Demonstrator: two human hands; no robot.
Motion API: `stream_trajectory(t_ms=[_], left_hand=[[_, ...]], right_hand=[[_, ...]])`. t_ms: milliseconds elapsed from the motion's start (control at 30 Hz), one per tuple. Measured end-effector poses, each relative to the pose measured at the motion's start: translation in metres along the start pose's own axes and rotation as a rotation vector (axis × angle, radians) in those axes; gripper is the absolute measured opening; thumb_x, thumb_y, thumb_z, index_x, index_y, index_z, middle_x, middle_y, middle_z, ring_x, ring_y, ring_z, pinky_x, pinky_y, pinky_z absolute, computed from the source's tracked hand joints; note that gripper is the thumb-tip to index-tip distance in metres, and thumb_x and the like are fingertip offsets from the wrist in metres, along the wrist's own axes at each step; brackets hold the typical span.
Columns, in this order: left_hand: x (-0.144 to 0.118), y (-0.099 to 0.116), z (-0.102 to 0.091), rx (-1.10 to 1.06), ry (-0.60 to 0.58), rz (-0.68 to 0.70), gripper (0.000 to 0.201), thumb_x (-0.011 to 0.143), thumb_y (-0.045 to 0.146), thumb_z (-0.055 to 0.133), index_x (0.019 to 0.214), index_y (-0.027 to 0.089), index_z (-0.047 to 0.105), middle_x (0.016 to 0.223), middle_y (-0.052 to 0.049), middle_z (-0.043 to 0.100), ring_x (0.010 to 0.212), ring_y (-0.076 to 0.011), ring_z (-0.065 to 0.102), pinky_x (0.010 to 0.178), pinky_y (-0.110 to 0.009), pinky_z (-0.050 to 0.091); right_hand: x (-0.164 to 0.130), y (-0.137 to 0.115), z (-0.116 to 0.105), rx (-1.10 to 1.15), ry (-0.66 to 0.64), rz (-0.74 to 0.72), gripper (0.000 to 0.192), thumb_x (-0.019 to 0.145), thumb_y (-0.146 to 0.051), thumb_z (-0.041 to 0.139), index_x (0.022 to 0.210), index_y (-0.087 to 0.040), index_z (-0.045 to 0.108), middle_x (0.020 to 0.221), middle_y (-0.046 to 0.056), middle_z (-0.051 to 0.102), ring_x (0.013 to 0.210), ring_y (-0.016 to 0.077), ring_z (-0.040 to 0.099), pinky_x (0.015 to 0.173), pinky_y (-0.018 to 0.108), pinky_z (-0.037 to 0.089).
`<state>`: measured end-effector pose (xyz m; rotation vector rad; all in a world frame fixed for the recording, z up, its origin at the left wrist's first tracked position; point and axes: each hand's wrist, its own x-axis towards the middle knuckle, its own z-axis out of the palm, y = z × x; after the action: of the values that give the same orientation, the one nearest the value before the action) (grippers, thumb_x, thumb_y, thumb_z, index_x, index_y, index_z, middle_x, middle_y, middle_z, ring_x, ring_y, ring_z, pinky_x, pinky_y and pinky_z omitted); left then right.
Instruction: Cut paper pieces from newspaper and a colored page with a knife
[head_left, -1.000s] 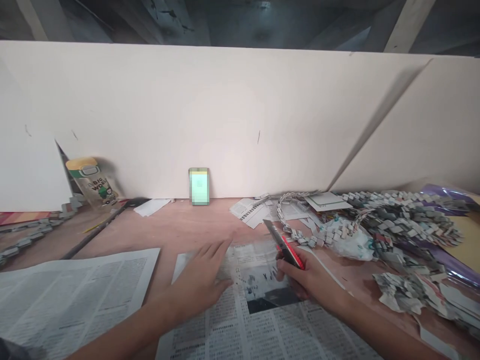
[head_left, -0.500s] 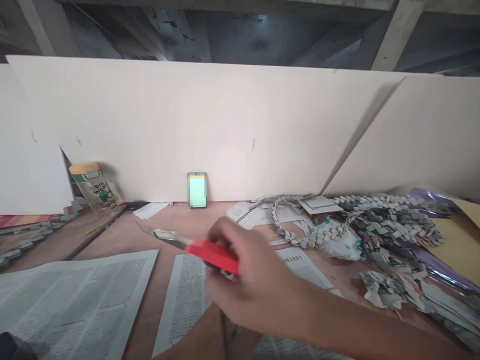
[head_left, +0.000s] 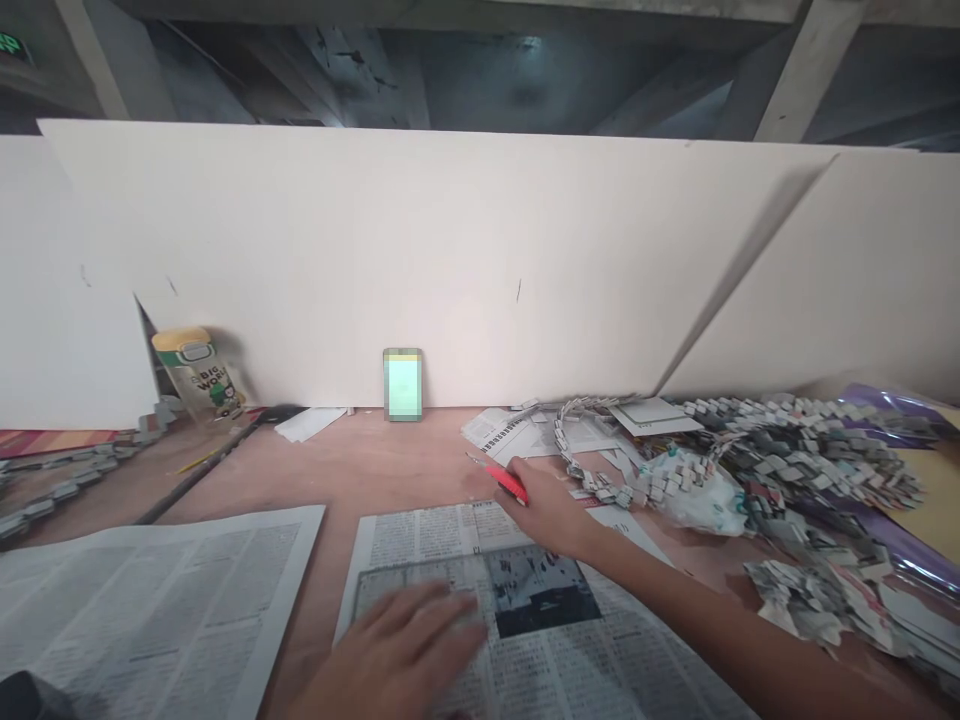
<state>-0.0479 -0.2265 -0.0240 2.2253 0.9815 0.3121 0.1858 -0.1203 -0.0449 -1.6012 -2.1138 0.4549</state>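
Note:
My right hand (head_left: 546, 505) is closed around a red utility knife (head_left: 508, 484), held over the far edge of the newspaper. The knife's thin blade end points up and to the left, and the fingers hide part of the handle. Closer to me, my left hand (head_left: 405, 650) is over the near left part of the newspaper (head_left: 540, 665), fingers stretched out and somewhat blurred. It holds nothing that I can see. A dark printed picture (head_left: 544, 590) shows on the sheet between the two hands.
Another newspaper sheet (head_left: 150, 600) lies at left. Against the white board (head_left: 465, 230) leans a phone (head_left: 403, 385); a yellow-lidded bottle (head_left: 199, 375) stands left of it. Folded-paper chains (head_left: 817, 450), a plastic bag (head_left: 709, 500) and paper scraps (head_left: 810, 600) crowd the right side.
My right hand has carried the knife away from me, farther over the table. My left hand, mostly hidden behind the right before, now shows spread over the newspaper. The view has shifted slightly.

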Motion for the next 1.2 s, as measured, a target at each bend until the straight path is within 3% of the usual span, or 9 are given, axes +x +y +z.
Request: stream_trajectory(t_ms=[100, 200, 467, 667, 900, 1100, 1200], left_hand=[[0.026, -0.017, 0.004, 0.317, -0.039, 0.04, 0.056, 0.083, 0.039, 0.053, 0.136, 0.029, 0.04, 0.144, -0.009, 0.035, 0.131, -0.037, 0.032, 0.104, -0.061, 0.024], [0.038, -0.024, 0.007, 0.364, -0.098, 0.094, 0.06, 0.085, 0.043, 0.049, 0.14, 0.028, 0.031, 0.147, -0.009, 0.026, 0.134, -0.0381, 0.019, 0.103, -0.065, 0.018], [0.062, -0.023, 0.012, 0.363, -0.017, 0.153, 0.053, 0.086, 0.032, 0.047, 0.138, 0.026, 0.037, 0.145, -0.008, 0.033, 0.133, -0.0364, 0.026, 0.105, -0.062, 0.02], [0.072, -0.029, 0.016, 0.367, 0.011, 0.134, 0.051, 0.076, 0.027, 0.058, 0.126, 0.02, 0.052, 0.137, -0.014, 0.046, 0.124, -0.0417, 0.039, 0.101, -0.064, 0.025], [0.073, -0.033, 0.028, 0.36, -0.045, 0.085, 0.046, 0.081, 0.019, 0.046, 0.126, 0.013, 0.052, 0.136, -0.021, 0.044, 0.123, -0.0483, 0.036, 0.094, -0.072, 0.023], [0.075, -0.041, 0.031, 0.565, -0.035, 0.157, 0.043, 0.083, 0.017, 0.041, 0.123, 0.015, 0.054, 0.128, -0.019, 0.053, 0.112, -0.0429, 0.049, 0.089, -0.065, 0.036], [0.072, -0.048, 0.03, 0.685, 0.097, 0.251, 0.038, 0.084, 0.017, 0.042, 0.119, 0.017, 0.055, 0.122, -0.015, 0.058, 0.106, -0.0373, 0.054, 0.087, -0.057, 0.043]], right_hand=[[0.0, 0.013, 0.009, -0.13, 0.018, -0.047, 0.021, 0.087, -0.034, 0.045, 0.074, -0.018, 0.043, 0.073, 0.004, 0.058, 0.064, 0.0156, 0.048, 0.056, 0.026, 0.026], [0.002, 0.019, 0.013, -0.152, 0.006, -0.091, 0.022, 0.089, -0.037, 0.042, 0.079, -0.018, 0.047, 0.079, 0.006, 0.061, 0.067, 0.0171, 0.052, 0.057, 0.026, 0.027], [0.017, 0.023, 0.013, -0.17, -0.031, -0.074, 0.019, 0.087, -0.035, 0.047, 0.08, -0.018, 0.051, 0.078, 0.006, 0.065, 0.068, 0.0189, 0.055, 0.057, 0.027, 0.027], [0.012, 0.028, 0.027, -0.169, -0.018, -0.183, 0.01, 0.083, -0.025, 0.049, 0.088, -0.019, 0.056, 0.088, 0.005, 0.065, 0.076, 0.0208, 0.057, 0.062, 0.028, 0.032], [0.017, 0.031, 0.023, -0.098, 0.042, -0.076, 0.026, 0.088, -0.035, 0.043, 0.067, -0.02, 0.042, 0.066, 0.002, 0.057, 0.059, 0.0155, 0.05, 0.056, 0.027, 0.03], [0.019, 0.033, 0.023, -0.149, 0.058, -0.094, 0.024, 0.084, -0.032, 0.046, 0.064, -0.02, 0.039, 0.062, 0.001, 0.056, 0.055, 0.0144, 0.046, 0.053, 0.026, 0.028], [0.018, 0.037, 0.024, -0.167, 0.079, -0.08, 0.021, 0.083, -0.028, 0.046, 0.064, -0.02, 0.04, 0.061, 0.001, 0.056, 0.056, 0.015, 0.048, 0.054, 0.026, 0.03]])
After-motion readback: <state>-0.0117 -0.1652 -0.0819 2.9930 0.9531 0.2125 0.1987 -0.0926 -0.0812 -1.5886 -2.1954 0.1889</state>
